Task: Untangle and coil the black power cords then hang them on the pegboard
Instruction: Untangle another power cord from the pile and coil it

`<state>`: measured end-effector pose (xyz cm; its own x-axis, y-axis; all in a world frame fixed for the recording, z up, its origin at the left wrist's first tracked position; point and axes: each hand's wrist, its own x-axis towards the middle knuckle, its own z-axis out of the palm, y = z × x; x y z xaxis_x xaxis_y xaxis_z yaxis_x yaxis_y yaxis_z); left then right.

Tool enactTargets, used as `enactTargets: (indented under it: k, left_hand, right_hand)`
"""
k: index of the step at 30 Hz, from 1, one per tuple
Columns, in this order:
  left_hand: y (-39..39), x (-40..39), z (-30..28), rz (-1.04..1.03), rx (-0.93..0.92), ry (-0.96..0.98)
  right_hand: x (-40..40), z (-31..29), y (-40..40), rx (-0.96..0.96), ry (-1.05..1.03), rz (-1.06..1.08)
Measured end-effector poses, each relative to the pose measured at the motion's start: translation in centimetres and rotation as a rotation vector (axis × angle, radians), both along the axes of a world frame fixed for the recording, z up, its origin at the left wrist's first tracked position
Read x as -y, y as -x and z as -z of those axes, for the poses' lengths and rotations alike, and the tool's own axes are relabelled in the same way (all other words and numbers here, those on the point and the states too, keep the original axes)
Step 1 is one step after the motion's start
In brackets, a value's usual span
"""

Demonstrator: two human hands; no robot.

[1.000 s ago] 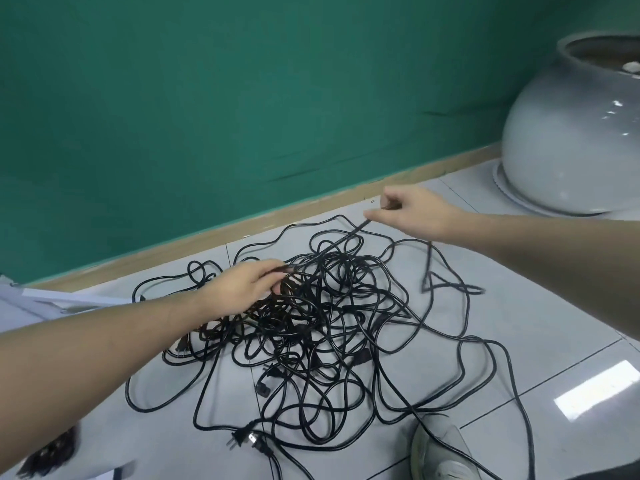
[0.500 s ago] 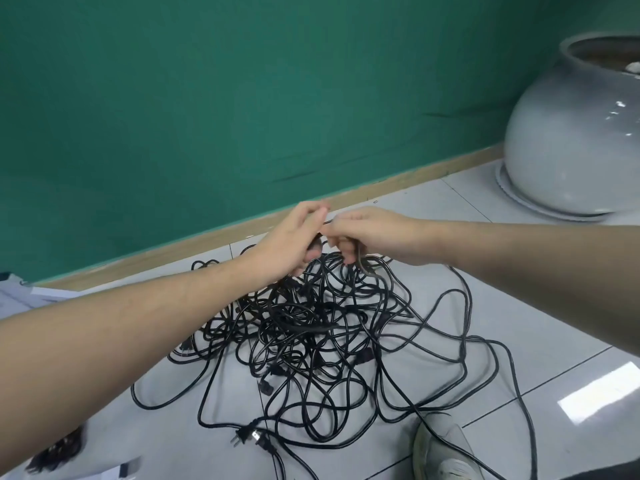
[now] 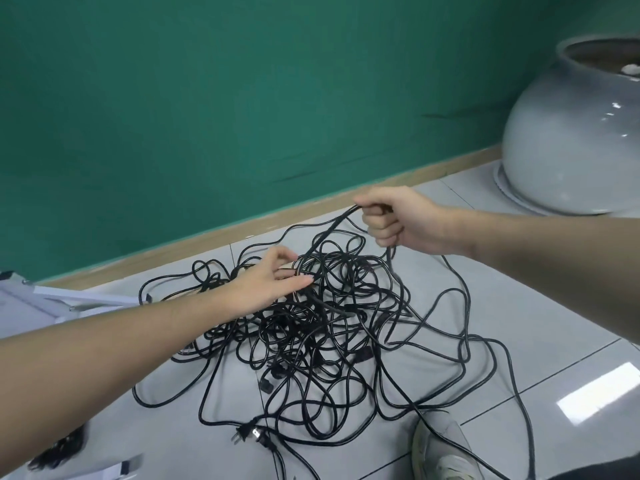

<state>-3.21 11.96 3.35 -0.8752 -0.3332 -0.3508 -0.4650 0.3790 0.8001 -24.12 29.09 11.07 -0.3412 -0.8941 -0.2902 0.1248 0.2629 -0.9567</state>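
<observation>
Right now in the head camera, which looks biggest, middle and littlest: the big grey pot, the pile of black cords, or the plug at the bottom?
As they look in this view:
1. Pile of black cords, spreading widest.
2. Grey pot, partly cut off and farther away, so this order is unsure.
3. Plug, clearly smallest.

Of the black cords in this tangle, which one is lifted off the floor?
The black power cord strand running taut from the pile's top up into the right hand, whose grip closes round it. The other cords lie slack on the grey tiled floor.
</observation>
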Motion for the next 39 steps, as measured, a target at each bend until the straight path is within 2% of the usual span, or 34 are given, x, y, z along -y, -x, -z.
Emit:
enactTargets:
  k: [3, 5, 6, 8, 10, 12, 15, 18, 21, 25, 28, 30, 32, 36, 39]
  left_hand:
    - [1.2, -2.1, -0.9, 0.093, -0.020, 0.018]
    - [1.7, -2.9, -1.8, 0.104, -0.027, 0.014]
    - [1.7, -3.2, -2.1, 0.074, -0.039, -0.025]
    - [1.6, -3.3, -2.7, -0.018, -0.113, -0.134]
    - [1.9, -3.3, -3.7, -0.098, -0.182, -0.149]
    - [2.6, -3.9, -4.9, -0.224, -0.264, -0.176]
    - [3.6, -5.0, -6.6, -0.356, -0.376, -0.187]
    - [3.8, -6.0, -8.9, -0.387, -0.444, -0.216]
    - [2.9, -5.8, -9.3, -0.221, -0.470, -0.338]
    - [0.4, -6.5, -7.1, 0.052, -0.260, -0.260]
    - [-1.3, -6.8, -5.0, 0.172, -0.004, -0.086]
    - [-2.5, -6.7, -4.4, 0.193, 0.095, 0.055]
    - [-3.3, -6.5, -4.8, 0.141, 0.100, 0.153]
    - [-4.2, -5.9, -6.0, -0.053, -0.033, 0.198]
    - [-4.7, -5.5, -7.7, -0.142, -0.099, 0.206]
  right_hand:
    - [0.6, -0.5, -1.0, 0.003, 0.039, -0.082]
    - [0.9, -0.5, -1.0, -0.045, -0.008, -0.026]
    - [0.8, -0.5, -0.7, -0.117, -0.071, 0.016]
    - [0.0, -0.3, -0.2, -0.393, -0.226, 0.025]
    - [-0.8, -0.2, 0.0, -0.696, -0.338, -0.080]
    - [-1.1, -0.9, -1.3, -0.824, -0.354, -0.229]
    - [-0.1, -2.2, -4.2, -0.696, -0.225, -0.328]
    - [0.5, -3.1, -6.3, -0.586, -0.096, -0.218]
    - [-0.1, -4.2, -6.9, -0.570, -0.064, -0.093]
    - [-1.0, -5.9, -6.9, -0.239, 0.106, 0.019]
    - [-1.8, -6.7, -6.6, -0.195, 0.137, 0.060]
    - [-2.5, -6.8, -6.5, -0.223, 0.109, 0.092]
    - [-2.9, -6.6, -6.0, -0.258, 0.039, 0.145]
    - [-3.6, -6.1, -4.3, -0.298, -0.160, 0.193]
    - [-4.0, -5.9, -4.3, -0.480, -0.327, 0.122]
